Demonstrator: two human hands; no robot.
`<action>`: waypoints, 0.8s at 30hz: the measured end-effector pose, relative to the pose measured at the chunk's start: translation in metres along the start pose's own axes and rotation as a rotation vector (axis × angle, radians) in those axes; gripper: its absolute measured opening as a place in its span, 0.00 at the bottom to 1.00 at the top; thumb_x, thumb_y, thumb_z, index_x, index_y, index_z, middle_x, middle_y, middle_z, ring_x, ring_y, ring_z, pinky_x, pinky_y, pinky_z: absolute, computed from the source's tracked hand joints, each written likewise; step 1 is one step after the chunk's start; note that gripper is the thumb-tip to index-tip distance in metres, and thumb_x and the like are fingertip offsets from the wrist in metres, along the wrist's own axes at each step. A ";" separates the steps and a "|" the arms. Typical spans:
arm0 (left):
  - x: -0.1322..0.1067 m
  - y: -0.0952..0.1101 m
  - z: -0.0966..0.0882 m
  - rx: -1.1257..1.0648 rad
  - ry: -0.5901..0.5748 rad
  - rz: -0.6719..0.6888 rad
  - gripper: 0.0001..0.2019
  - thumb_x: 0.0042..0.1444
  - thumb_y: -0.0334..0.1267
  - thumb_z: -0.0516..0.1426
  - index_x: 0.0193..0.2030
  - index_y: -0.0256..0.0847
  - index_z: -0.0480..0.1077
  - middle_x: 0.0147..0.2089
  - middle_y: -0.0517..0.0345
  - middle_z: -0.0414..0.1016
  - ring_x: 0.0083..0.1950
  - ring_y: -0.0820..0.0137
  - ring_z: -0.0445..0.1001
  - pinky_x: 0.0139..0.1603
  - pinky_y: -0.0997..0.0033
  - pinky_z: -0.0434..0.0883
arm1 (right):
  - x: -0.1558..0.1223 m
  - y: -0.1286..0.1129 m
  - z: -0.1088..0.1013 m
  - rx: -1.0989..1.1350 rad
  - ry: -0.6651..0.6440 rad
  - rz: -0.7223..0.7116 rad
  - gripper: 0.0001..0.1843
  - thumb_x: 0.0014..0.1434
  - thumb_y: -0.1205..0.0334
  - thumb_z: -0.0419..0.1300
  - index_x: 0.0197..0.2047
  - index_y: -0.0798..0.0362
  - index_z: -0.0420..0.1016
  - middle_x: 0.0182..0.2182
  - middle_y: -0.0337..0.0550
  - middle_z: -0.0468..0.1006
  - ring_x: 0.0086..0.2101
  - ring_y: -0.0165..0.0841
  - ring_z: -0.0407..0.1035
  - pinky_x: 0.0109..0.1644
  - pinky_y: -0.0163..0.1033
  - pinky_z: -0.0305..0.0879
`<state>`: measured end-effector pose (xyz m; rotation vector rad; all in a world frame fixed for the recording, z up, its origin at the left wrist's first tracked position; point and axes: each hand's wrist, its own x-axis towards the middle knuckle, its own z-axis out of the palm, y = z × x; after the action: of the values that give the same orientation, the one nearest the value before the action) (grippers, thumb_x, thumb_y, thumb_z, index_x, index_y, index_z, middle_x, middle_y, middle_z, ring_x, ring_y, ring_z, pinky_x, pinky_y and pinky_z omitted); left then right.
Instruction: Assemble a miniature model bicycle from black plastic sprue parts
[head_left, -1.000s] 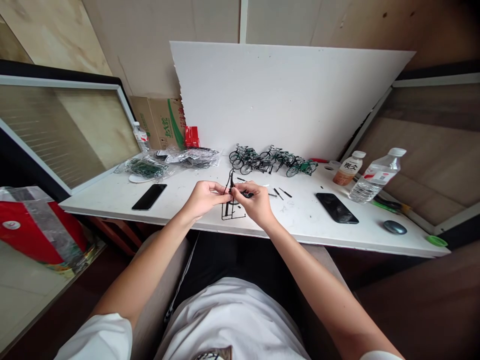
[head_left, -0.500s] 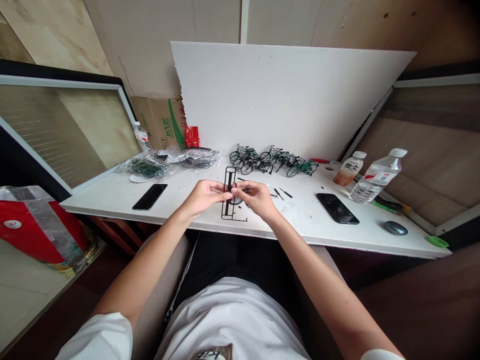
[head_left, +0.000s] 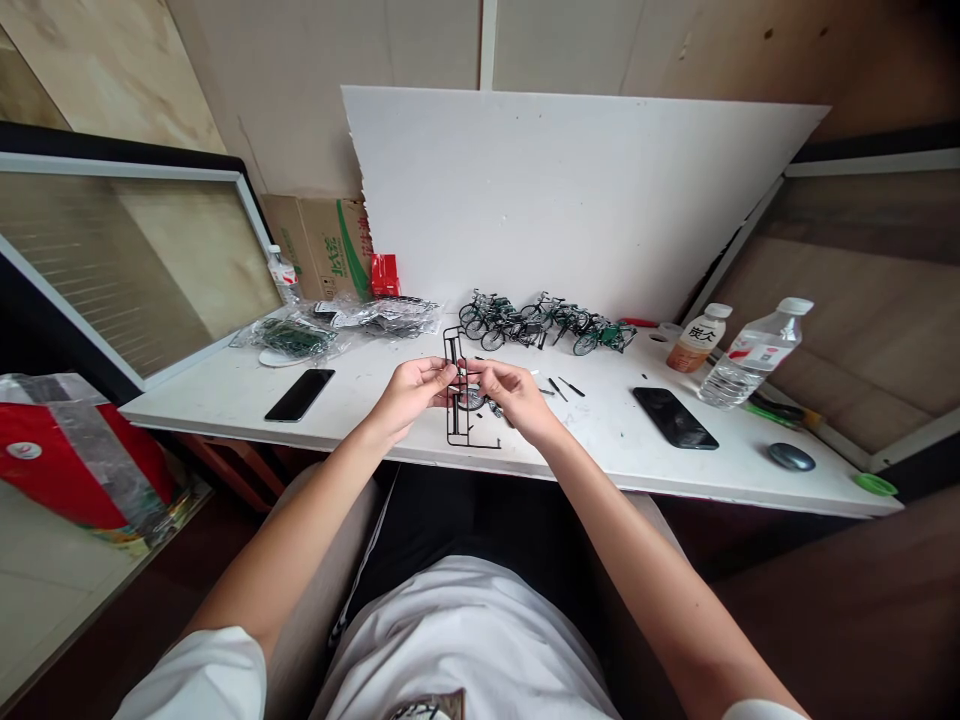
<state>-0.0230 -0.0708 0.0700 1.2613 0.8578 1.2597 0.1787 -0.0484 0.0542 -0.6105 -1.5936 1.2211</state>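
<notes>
A thin black plastic sprue (head_left: 451, 425), a frame with small parts in it, is held upright just above the front of the table. My left hand (head_left: 411, 392) is closed, pinching the sprue's middle between thumb and fingers. From the other side my right hand (head_left: 514, 392) is closed with thumb and fingertips at the same middle part. The exact piece under the right fingertips is too small to make out. Behind the sprue, small loose parts (head_left: 495, 408) lie on the table, partly hidden by the right hand. Two small dark screwdrivers (head_left: 564, 388) lie right of that hand.
Several small model bicycles (head_left: 510, 325) stand at the back of the white table (head_left: 585, 440). Clear-bagged kit parts (head_left: 300, 335) lie back left. Phones (head_left: 300, 394) (head_left: 675, 417) flank my arms. A bottled drink (head_left: 699, 338), a water bottle (head_left: 757, 355) and a mouse (head_left: 792, 456) are at right.
The sprue has turned slightly, so its open frame shows more, and its lower end sits a little lower. My right fingertips have shifted slightly right along it.
</notes>
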 end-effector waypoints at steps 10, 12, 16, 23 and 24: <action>-0.007 0.003 0.006 0.109 -0.079 0.008 0.30 0.52 0.56 0.74 0.49 0.37 0.69 0.33 0.46 0.86 0.35 0.58 0.87 0.39 0.61 0.82 | 0.002 0.007 0.001 0.210 -0.068 0.115 0.23 0.54 0.40 0.77 0.42 0.48 0.83 0.30 0.37 0.80 0.31 0.30 0.71 0.40 0.38 0.71; -0.008 0.004 0.007 0.117 -0.051 0.028 0.31 0.52 0.56 0.74 0.49 0.37 0.69 0.33 0.47 0.86 0.34 0.58 0.87 0.38 0.62 0.82 | 0.001 0.005 0.000 0.215 -0.082 0.119 0.23 0.52 0.42 0.79 0.41 0.49 0.83 0.32 0.37 0.81 0.32 0.30 0.72 0.41 0.38 0.71; -0.007 0.004 0.006 0.113 -0.055 0.067 0.32 0.51 0.56 0.75 0.50 0.37 0.69 0.32 0.50 0.85 0.33 0.60 0.86 0.38 0.62 0.82 | 0.000 0.004 0.002 0.347 -0.138 0.149 0.24 0.52 0.41 0.79 0.41 0.50 0.82 0.33 0.37 0.79 0.33 0.29 0.71 0.43 0.38 0.71; -0.015 0.009 0.013 0.141 -0.123 0.111 0.29 0.50 0.54 0.75 0.48 0.36 0.73 0.31 0.52 0.84 0.30 0.62 0.85 0.35 0.65 0.81 | -0.003 -0.001 0.001 0.319 -0.218 0.071 0.20 0.50 0.49 0.82 0.37 0.50 0.81 0.32 0.36 0.80 0.32 0.30 0.72 0.41 0.39 0.72; -0.017 0.011 0.014 0.149 -0.108 0.112 0.29 0.49 0.54 0.76 0.47 0.35 0.75 0.31 0.51 0.84 0.31 0.61 0.85 0.36 0.65 0.81 | -0.003 -0.003 -0.001 0.303 -0.217 0.059 0.19 0.50 0.50 0.82 0.37 0.50 0.82 0.33 0.36 0.80 0.32 0.30 0.73 0.42 0.39 0.73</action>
<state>-0.0150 -0.0912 0.0801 1.4998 0.8246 1.2207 0.1812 -0.0518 0.0553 -0.3415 -1.5318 1.5799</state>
